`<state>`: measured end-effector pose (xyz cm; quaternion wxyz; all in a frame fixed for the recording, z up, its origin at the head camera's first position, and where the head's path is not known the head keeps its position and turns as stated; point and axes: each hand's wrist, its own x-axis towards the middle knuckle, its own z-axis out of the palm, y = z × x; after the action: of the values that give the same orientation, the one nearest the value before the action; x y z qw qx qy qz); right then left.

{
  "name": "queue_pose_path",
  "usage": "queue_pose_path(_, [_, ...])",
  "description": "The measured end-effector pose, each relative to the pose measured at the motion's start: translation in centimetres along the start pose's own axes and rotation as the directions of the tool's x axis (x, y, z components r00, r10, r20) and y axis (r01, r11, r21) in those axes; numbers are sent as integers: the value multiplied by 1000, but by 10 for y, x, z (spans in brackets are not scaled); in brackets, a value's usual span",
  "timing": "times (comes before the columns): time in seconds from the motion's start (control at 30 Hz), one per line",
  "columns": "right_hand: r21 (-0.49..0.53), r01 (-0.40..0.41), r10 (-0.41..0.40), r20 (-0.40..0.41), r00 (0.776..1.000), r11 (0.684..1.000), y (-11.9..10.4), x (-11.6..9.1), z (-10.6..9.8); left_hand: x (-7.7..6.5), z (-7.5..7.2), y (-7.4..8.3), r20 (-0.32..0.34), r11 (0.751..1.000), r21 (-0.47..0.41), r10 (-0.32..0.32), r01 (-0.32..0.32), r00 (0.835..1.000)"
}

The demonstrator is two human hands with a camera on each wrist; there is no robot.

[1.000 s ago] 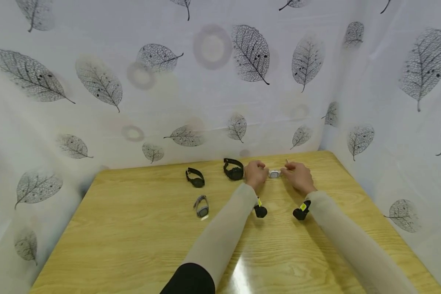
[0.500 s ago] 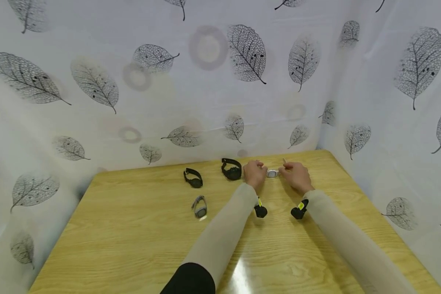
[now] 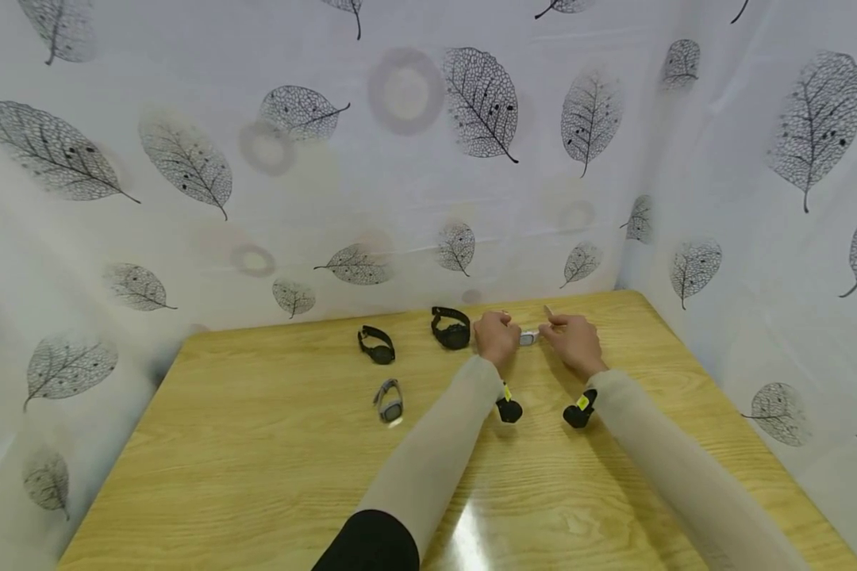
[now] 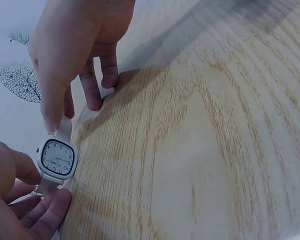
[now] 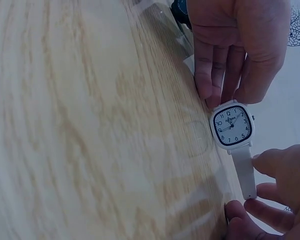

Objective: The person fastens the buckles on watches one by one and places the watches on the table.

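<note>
A white wristwatch (image 3: 528, 338) with a rounded-square face lies between the two hands near the table's back edge. My left hand (image 3: 496, 337) pinches the short strap end beside the 12; in the left wrist view its thumb and fingers hold that strap (image 4: 48, 185). My right hand (image 3: 573, 345) holds the longer strap part (image 5: 244, 172) on the 6 side between thumb and fingers. Numerals on the dial (image 5: 233, 126) read clearly in the right wrist view. In the head view, the fingers cover most of the strap.
Left of my left hand stands a large black watch (image 3: 455, 335). A smaller black watch (image 3: 381, 354) and a grey watch (image 3: 391, 410) are farther left on the wooden table (image 3: 257, 460). A leaf-print curtain (image 3: 400, 182) rises behind the back edge.
The hands have come slightly closer together, the right one shifting a little left. The white wristwatch now looks a bit more tilted between them. The other watches have stayed put.
</note>
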<state>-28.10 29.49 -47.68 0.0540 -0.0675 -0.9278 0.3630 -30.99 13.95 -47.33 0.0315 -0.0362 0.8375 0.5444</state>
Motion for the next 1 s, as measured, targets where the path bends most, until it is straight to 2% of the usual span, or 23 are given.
queue_pose_path(0.2, [13, 37, -36, -52, 998, 999, 2, 2, 5, 2, 1, -2, 6, 998, -52, -20, 21, 1000])
queue_pose_path(0.4, [87, 54, -44, -112, 993, 995, 2, 2, 8, 3, 1, -3, 17, 990, -131, -48, 50, 999])
queue_pose_path(0.57, [129, 70, -45, -186, 981, 989, 0, 2, 10, 2, 1, -3, -7, 988, -156, -23, 22, 1000])
queue_pose_path(0.67, [152, 91, -49, -263, 964, 984, -1, 2, 12, 2, 0, -3, -31, 986, -164, 9, -14, 999])
queue_pose_path(0.8, [206, 142, -58, -366, 929, 968, -1, 3, 14, 2, -3, -2, -39, 978, -194, 74, -81, 996])
queue_pose_path(0.9, [237, 183, -66, -428, 901, 954, -1, 4, 14, 2, -6, -1, -29, 962, -242, 122, -125, 992])
queue_pose_path(1.0, [255, 210, -72, -463, 884, 944, -1, 3, 13, 2, -8, 0, -16, 943, -299, 148, -146, 989])
